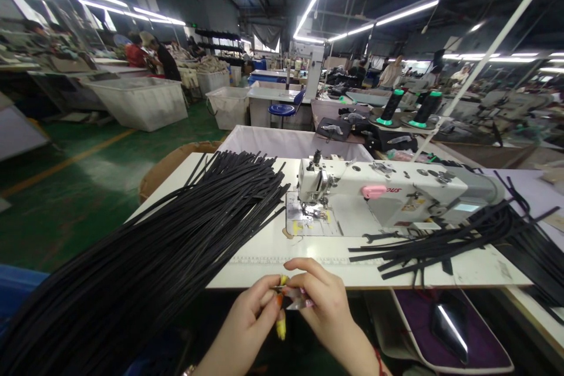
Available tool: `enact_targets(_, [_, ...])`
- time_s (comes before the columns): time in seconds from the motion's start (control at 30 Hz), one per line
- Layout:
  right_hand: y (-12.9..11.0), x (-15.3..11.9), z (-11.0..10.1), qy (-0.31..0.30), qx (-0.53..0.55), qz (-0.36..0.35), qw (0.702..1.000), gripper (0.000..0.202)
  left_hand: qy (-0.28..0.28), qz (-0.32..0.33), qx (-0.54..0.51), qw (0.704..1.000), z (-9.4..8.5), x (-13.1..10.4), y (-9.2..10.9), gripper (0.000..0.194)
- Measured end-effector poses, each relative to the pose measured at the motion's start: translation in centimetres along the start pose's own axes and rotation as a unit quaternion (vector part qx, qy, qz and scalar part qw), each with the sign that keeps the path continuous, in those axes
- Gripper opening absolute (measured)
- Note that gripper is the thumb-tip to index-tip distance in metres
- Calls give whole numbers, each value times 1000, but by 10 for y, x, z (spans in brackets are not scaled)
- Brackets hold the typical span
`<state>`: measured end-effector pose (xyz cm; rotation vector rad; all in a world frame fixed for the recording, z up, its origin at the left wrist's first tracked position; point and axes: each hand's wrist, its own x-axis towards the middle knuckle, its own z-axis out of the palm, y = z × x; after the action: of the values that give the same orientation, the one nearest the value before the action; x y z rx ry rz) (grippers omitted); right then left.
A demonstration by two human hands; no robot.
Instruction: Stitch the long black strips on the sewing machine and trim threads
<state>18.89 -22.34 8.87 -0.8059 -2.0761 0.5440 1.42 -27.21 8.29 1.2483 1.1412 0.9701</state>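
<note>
My left hand (pixel 250 318) and my right hand (pixel 325 303) meet in front of the table's near edge, both with bent fingers. Between the fingertips of my right hand is a small shiny silver piece with pink parts (pixel 299 304); its exact kind is unclear. The fingers of my left hand are pinched together beside it, and what they hold is mostly hidden. Bits of yellow (pixel 281 328) show at the left fingertips, perhaps wrapping. Beyond my hands stands a white sewing machine (pixel 343 179) with a metal plate under its needle.
A thick bundle of long black strips (pixel 176 229) drapes over the table's left side. More black strips (pixel 423 247) and a wrench (pixel 381 237) lie right. Two black thread cones (pixel 390 107) stand behind the machine. A purple-lined drawer (pixel 458 329) hangs below. People work in the background.
</note>
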Motion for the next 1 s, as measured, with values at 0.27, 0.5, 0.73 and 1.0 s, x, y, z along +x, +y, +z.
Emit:
enact_targets(0.27, [6,2,2,-24,10,-19,999,10,-13,-25,-37,999,2,0,14,29])
enact_targets(0.5, [8,6,-2,-74,55,32,995,15,-30,-59,-37,997,0,-2,13,29])
enact_targets(0.73, [10,-2,-4,-38,-48,-2,998,17,-31,-90,-121,988,3,0,7,46])
enact_targets(1.0, [-3,-14,2,-2,-40,34,999,14,26,-40,-57,997,5,4,2,41])
